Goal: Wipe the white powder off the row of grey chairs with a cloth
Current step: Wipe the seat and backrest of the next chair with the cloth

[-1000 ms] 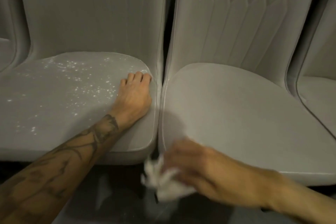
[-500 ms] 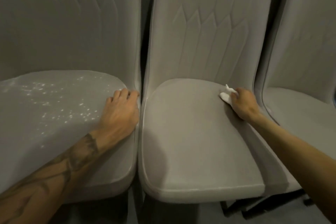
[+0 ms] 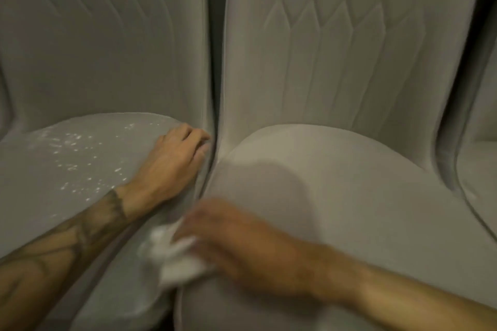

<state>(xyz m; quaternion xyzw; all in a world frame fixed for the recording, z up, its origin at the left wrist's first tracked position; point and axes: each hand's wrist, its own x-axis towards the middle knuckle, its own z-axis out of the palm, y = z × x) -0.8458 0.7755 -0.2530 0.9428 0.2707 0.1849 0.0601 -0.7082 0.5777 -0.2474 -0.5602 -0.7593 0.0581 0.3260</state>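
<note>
From my remote seat I am looking down on the left chair (image 3: 53, 209), whose grey seat is carrying scattered white powder (image 3: 72, 166) across its middle and back; the left hand (image 3: 172, 161) is resting palm down on that seat's right edge, just beside the gap between the chairs, its fingers lightly bent and holding nothing; the tattooed forearm (image 3: 67, 244) behind it is lying across the seat's front. The right hand (image 3: 242, 239) is showing up blurred, low in the head view, and I am reading its fingers as bunched round a crumpled white cloth (image 3: 174, 258); the cloth is sitting at the near left corner of the middle chair (image 3: 349, 196), over the seam where the two seats meet; whether it is pressing on the fabric or hovering just above it I cannot tell through the blur. The middle chair's seat is looking plain grey, with a shadow falling on its left part; its quilted back is rising behind. At the right edge a third chair (image 3: 481, 169) is peeking in, only partly in view.
</note>
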